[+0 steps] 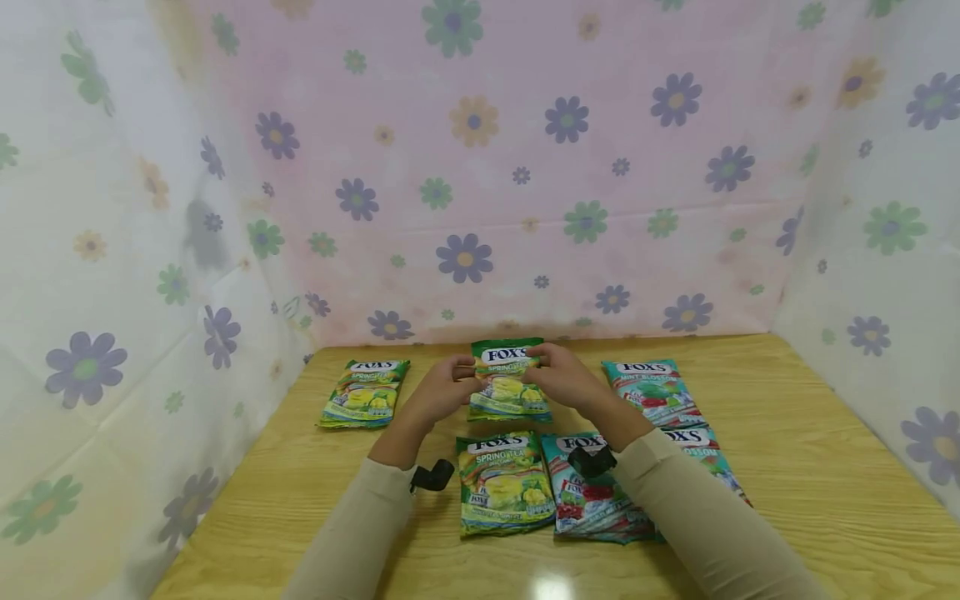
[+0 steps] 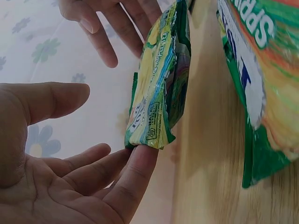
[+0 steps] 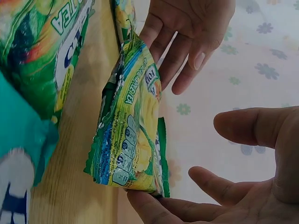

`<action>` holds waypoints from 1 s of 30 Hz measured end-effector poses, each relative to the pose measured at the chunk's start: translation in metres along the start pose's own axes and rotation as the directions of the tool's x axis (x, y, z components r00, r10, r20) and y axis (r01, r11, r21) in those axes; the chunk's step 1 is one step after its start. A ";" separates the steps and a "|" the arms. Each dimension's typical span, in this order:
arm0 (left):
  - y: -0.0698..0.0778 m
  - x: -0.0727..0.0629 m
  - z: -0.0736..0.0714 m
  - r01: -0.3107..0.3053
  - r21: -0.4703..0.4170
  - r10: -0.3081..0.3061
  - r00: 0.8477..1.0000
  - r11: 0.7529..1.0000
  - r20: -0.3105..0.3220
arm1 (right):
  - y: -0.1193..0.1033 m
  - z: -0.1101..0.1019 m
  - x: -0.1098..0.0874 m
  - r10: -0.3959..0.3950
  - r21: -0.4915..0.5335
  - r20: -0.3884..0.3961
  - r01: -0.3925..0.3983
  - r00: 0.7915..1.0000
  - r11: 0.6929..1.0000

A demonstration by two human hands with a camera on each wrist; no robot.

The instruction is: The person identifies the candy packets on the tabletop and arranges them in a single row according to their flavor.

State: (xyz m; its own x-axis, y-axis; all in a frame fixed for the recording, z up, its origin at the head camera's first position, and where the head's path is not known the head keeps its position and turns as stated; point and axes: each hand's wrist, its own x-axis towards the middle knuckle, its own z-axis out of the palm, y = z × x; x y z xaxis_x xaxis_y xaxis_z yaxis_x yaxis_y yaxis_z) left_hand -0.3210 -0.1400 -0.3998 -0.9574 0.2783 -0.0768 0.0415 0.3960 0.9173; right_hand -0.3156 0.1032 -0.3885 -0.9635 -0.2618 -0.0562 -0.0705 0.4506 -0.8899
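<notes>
A green Fox's Spring Tea candy bag (image 1: 508, 385) stands tilted up off the wooden table (image 1: 810, 467), between my two hands. My left hand (image 1: 442, 387) touches its left edge. In the left wrist view a straight fingertip (image 2: 142, 161) meets the bag's (image 2: 161, 88) lower corner, and the thumb stays apart from it. My right hand (image 1: 566, 379) is at the right edge. In the right wrist view one of its fingers (image 3: 145, 207) lies under the bag's (image 3: 133, 126) bottom edge, thumb clear of it. The other hand's straight fingers (image 3: 191, 32) show behind.
More bags lie flat on the table: a green one (image 1: 365, 393) at far left, a green one (image 1: 504, 482) near me, a teal one (image 1: 592, 492) beside it, and teal ones (image 1: 651, 390) on the right. Flowered cloth walls (image 1: 465, 167) close in three sides.
</notes>
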 end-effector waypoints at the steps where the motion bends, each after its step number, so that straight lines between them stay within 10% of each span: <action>1: -0.001 0.000 -0.001 0.002 0.004 -0.002 1.000 1.000 -0.005 | 0.000 0.002 0.001 -0.003 -0.003 0.002 0.003 1.000 1.000; 30: -0.020 -0.009 -0.052 0.015 0.081 -0.008 0.997 0.997 -0.082 | -0.020 0.053 0.021 -0.041 0.095 0.004 0.040 0.999 0.995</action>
State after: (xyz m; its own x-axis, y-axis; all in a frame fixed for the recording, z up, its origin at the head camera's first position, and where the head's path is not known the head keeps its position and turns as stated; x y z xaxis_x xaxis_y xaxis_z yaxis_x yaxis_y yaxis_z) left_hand -0.3280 -0.1964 -0.3971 -0.9780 0.2021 -0.0519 0.0502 0.4693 0.8816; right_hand -0.3205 0.0435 -0.3953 -0.9587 -0.2834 -0.0216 -0.0845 0.3566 -0.9304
